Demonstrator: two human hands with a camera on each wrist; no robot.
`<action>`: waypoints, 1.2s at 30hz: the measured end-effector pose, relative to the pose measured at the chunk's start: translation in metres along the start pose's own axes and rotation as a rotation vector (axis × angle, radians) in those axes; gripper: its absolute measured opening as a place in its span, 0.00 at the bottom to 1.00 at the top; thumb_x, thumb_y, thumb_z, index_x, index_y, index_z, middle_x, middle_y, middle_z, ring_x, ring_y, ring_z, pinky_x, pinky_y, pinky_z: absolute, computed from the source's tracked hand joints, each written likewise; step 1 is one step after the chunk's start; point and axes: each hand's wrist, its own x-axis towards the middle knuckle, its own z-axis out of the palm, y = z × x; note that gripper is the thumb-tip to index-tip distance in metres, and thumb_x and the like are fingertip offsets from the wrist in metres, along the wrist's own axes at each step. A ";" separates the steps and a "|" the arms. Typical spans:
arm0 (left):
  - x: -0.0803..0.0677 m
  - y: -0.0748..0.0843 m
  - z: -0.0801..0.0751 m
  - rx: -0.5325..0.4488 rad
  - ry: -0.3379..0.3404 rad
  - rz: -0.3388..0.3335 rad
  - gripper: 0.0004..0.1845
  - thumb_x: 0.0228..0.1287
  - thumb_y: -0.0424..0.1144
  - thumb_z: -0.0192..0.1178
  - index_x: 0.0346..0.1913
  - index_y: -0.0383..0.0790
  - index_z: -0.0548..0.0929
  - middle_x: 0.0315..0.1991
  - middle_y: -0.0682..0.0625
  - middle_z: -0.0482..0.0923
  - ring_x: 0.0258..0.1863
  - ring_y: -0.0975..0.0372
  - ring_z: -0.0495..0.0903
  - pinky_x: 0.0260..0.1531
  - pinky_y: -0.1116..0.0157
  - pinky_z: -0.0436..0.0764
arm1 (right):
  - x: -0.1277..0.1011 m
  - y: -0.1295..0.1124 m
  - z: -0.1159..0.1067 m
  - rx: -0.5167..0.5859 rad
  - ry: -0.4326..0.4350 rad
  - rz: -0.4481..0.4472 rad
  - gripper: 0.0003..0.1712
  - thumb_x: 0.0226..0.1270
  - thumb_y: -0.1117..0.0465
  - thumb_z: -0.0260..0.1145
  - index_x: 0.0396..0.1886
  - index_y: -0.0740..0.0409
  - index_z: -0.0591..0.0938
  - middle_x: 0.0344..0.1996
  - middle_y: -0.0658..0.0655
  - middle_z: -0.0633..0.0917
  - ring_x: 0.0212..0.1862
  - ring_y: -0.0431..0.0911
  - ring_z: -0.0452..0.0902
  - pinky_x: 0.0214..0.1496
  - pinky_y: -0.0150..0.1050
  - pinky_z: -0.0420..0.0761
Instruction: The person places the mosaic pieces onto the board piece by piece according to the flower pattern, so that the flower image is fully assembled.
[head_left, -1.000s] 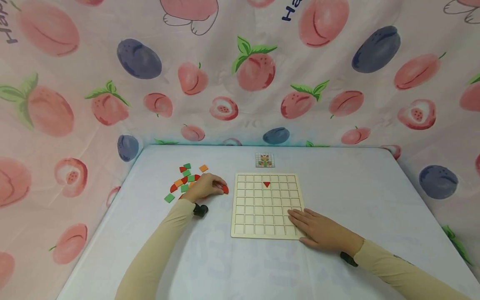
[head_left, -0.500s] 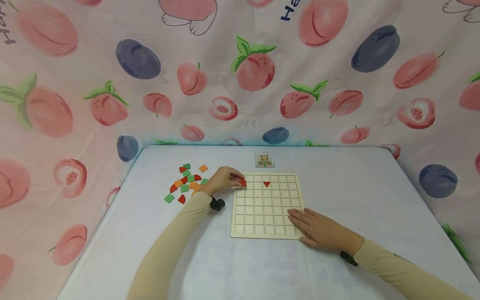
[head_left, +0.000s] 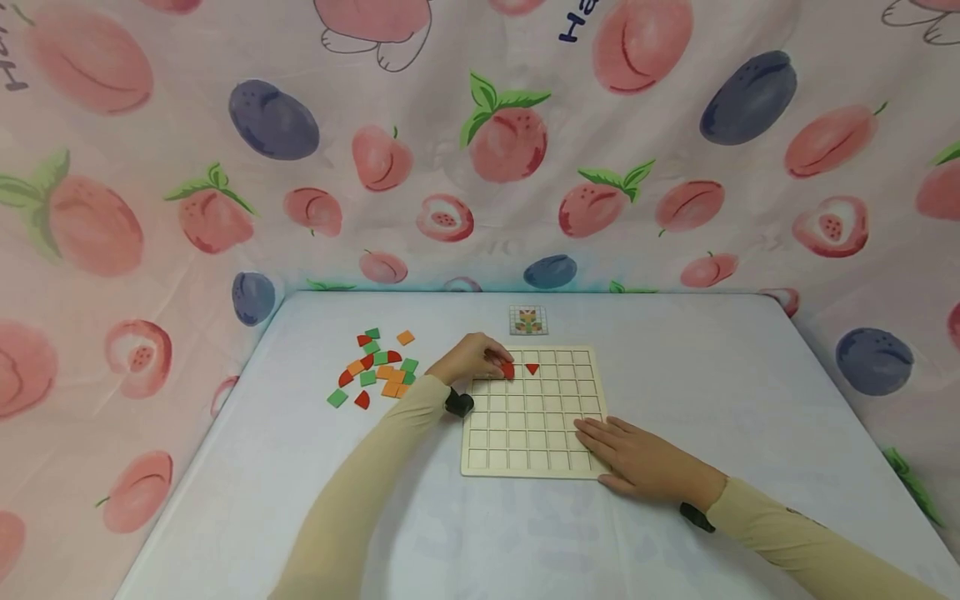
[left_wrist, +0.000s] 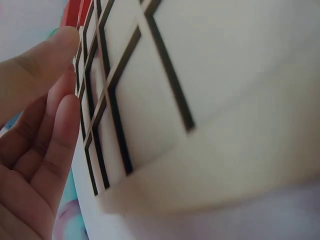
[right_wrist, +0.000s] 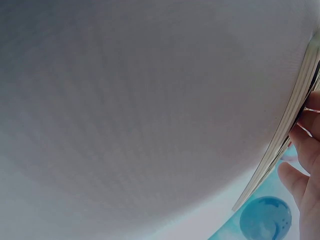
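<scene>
My left hand (head_left: 472, 357) pinches a red quarter-round tile (head_left: 508, 371) over the upper left cells of the pale wooden grid board (head_left: 528, 429). Just right of it, a red triangle tile (head_left: 532, 368) lies in a top-row cell. In the left wrist view, the thumb (left_wrist: 47, 65) reaches to a red tile (left_wrist: 72, 12) at the board's far side, while the lower fingers curl loosely. My right hand (head_left: 637, 458) lies flat with straight fingers on the board's lower right edge. The right wrist view catches its fingers (right_wrist: 307, 145) along the board's side.
Several green, orange and red tiles (head_left: 381, 358) lie scattered left of the board. Behind the board is a small pattern card (head_left: 528, 320) with a coloured figure on a grid. A fruit-print cloth (head_left: 450, 125) hangs at the table's back edge.
My left hand has carried the red quarter-round tile from the table left of the board rightward onto the board's upper left. The right hand has stayed in place.
</scene>
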 end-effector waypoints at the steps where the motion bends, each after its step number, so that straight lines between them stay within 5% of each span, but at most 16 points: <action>1: 0.002 0.000 0.001 0.000 -0.004 0.000 0.13 0.52 0.32 0.68 0.43 0.39 0.86 0.37 0.47 0.85 0.31 0.66 0.80 0.35 0.73 0.79 | 0.000 0.000 0.000 -0.003 -0.001 0.001 0.36 0.69 0.44 0.54 0.68 0.62 0.65 0.69 0.59 0.65 0.68 0.52 0.64 0.72 0.28 0.22; 15: 0.012 0.004 0.004 0.028 -0.042 -0.019 0.12 0.55 0.29 0.66 0.44 0.37 0.86 0.36 0.46 0.83 0.31 0.65 0.78 0.34 0.73 0.78 | 0.000 0.000 0.003 0.002 -0.022 0.013 0.36 0.70 0.43 0.52 0.69 0.61 0.64 0.70 0.58 0.65 0.70 0.51 0.62 0.71 0.27 0.21; 36: 0.009 0.003 0.007 0.074 0.005 -0.007 0.08 0.49 0.35 0.71 0.34 0.39 0.85 0.28 0.50 0.80 0.28 0.66 0.75 0.31 0.74 0.76 | 0.001 -0.002 -0.002 0.015 -0.042 0.028 0.36 0.70 0.43 0.53 0.69 0.61 0.64 0.70 0.58 0.65 0.70 0.51 0.62 0.71 0.27 0.20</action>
